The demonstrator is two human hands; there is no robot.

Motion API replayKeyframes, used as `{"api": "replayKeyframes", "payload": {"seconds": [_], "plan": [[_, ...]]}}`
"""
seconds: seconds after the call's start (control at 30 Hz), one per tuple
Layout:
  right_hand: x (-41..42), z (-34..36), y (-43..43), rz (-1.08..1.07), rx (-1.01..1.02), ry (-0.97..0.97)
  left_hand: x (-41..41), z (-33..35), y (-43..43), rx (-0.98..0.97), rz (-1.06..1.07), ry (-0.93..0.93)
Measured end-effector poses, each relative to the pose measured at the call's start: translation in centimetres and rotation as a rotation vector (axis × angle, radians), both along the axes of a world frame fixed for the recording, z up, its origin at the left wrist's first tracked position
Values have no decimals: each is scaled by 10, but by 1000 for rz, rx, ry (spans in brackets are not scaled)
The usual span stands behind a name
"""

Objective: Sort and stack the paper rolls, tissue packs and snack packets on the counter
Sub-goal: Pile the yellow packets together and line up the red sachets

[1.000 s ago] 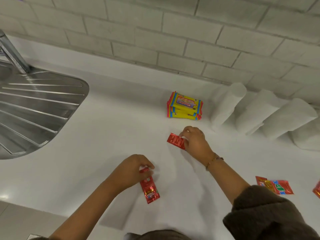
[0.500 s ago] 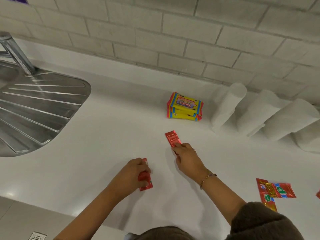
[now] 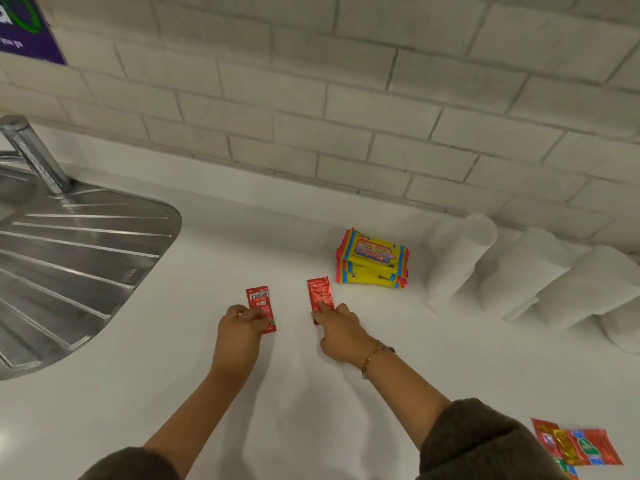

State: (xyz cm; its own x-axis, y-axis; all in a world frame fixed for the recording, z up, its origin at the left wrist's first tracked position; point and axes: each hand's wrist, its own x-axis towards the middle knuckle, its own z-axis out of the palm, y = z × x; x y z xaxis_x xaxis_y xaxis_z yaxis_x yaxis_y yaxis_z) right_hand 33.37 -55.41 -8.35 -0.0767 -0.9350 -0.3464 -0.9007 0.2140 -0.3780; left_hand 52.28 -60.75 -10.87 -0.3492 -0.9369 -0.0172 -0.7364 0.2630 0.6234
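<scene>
Two small red snack packets lie side by side on the white counter (image 3: 173,393). My left hand (image 3: 239,329) pinches the near end of the left red packet (image 3: 260,306). My right hand (image 3: 337,332) presses its fingertips on the near end of the right red packet (image 3: 319,294). Just behind them sits a stack of yellow tissue packs (image 3: 372,259). Three white paper rolls (image 3: 457,258) lean in a row against the brick wall to the right. More red snack packets (image 3: 578,446) lie at the near right.
A steel sink drainboard (image 3: 76,258) and tap (image 3: 33,152) take up the left side. The grey brick wall (image 3: 346,116) closes off the back. A purple sign (image 3: 24,29) hangs at the top left.
Both hands have pushed their red packets away from me, toward the tissue packs. The left packet has come up level with the right one, and both now lie upright and parallel.
</scene>
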Motion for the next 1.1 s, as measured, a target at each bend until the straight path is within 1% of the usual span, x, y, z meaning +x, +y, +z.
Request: {"api": "replayKeyframes", "payload": {"seconds": [0.03, 0.1, 0.17, 0.3, 0.37, 0.47, 0.53, 0.57, 0.6, 0.67, 0.7, 0.73, 0.77, 0.87, 0.9, 0.97, 1.0, 1.07, 1.1], "plan": [[0, 0, -12, 1, 35, 2, -5, 1, -9, -4, 4, -1], [2, 4, -33, -1, 75, 9, -19, 5, -26, 76, 40, 41], [0, 5, -55, -27, 76, 3, -35, 6, -45, 104, 31, 72], [-3, 3, -90, -127, 46, -71, -54, 3, -84, -110, -146, -29], [-5, 3, -103, -181, 25, -85, -60, -1, -103, -154, -183, -60], [-7, 2, -119, -206, 14, -89, -65, 0, -121, -166, -208, -129], [-10, 2, -126, -213, 11, -84, -68, 1, -129, -81, -208, -92], [-10, 1, -129, -217, 8, -82, -69, -1, -134, 7, -199, -62], [-11, 1, -131, -219, 4, -81, -70, -7, -140, 25, -232, -85], [-9, 1, -133, -223, -6, -90, -71, -15, -150, -34, -301, -183], [-8, 1, -133, -228, -19, -97, -71, -14, -151, -48, -321, -191], [-6, 1, -132, -235, -39, -110, -72, -12, -151, -55, -311, -175], [-6, 2, -131, -240, -66, -130, -73, -7, -149, -41, -284, -117], [-9, 14, -116, -197, -163, -162, -75, 14, -141, -39, -94, 27], [-11, 19, -109, -170, -199, -173, -74, 18, -137, -53, -93, 44], [-20, 28, -85, -154, -262, -191, -72, 27, -126, -151, -146, 75], [-25, 31, -69, -167, -275, -188, -74, 29, -119, -283, -240, 29], [-41, 36, -30, -218, -279, -163, -80, 30, -103, -471, -424, -33], [-50, 36, -12, -245, -279, -149, -86, 31, -93, -481, -457, -38]]}}
